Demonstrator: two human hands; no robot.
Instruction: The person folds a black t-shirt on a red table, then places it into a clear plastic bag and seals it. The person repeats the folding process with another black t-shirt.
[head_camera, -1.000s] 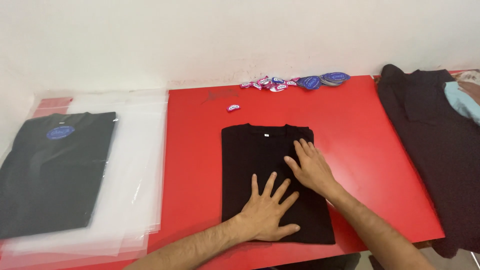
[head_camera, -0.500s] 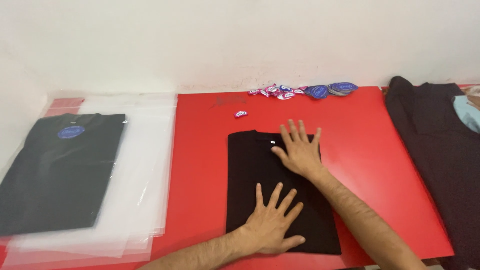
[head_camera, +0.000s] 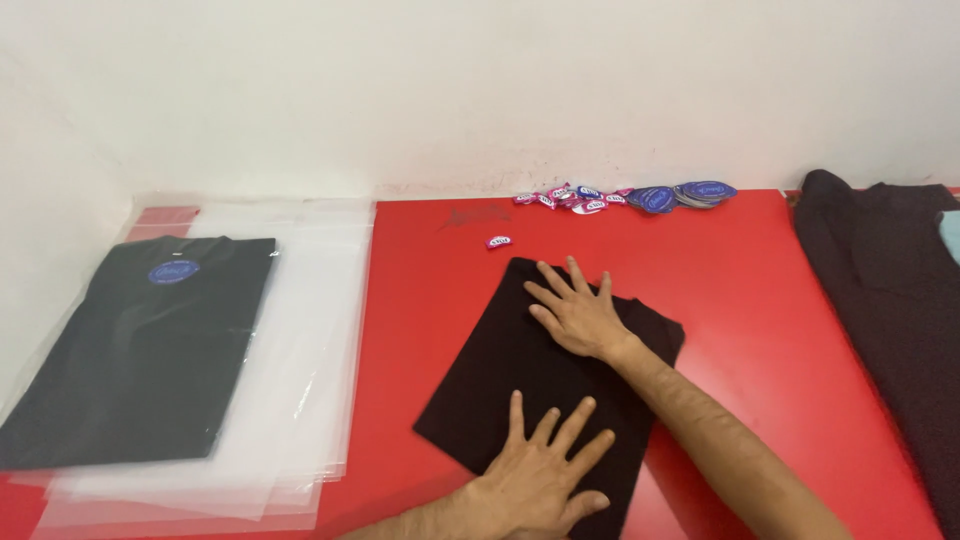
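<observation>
A folded black shirt (head_camera: 520, 370) lies skewed on the red table (head_camera: 760, 300), its far end turned toward the left. My right hand (head_camera: 575, 312) rests flat on the shirt's far part, fingers spread. Near the table's front edge, my left hand (head_camera: 545, 470) presses flat on the shirt's near end, fingers also apart. Neither hand grips anything.
A stack of clear plastic bags (head_camera: 290, 400) lies at the left, with a bagged black shirt (head_camera: 140, 340) bearing a round blue sticker on top. Small pink tags (head_camera: 565, 197), one loose tag (head_camera: 498, 241) and blue round stickers (head_camera: 685, 194) sit by the wall. Dark garments (head_camera: 890, 300) lie at the right.
The folded shirt has turned from square to skewed, its far end swung left. Both hands stayed flat on it, and the view has shifted.
</observation>
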